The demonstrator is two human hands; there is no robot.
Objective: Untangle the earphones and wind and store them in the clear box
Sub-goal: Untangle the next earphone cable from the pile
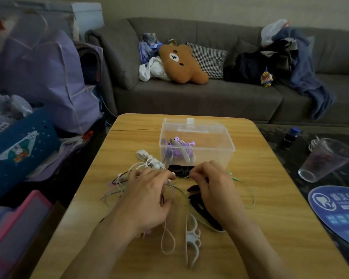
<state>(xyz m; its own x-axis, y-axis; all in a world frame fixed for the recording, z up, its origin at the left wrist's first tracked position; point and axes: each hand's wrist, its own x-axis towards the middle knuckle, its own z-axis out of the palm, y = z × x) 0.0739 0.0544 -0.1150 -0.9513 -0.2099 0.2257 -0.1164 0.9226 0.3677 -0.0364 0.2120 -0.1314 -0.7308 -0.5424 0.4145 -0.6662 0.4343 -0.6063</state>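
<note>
Both hands, left hand and right hand, pinch tangled earphone cords on the table, just before the clear box.

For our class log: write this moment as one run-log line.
stage: untangling | left hand: pinching cords | right hand: pinching cord | clear box: purple earphones inside
</note>
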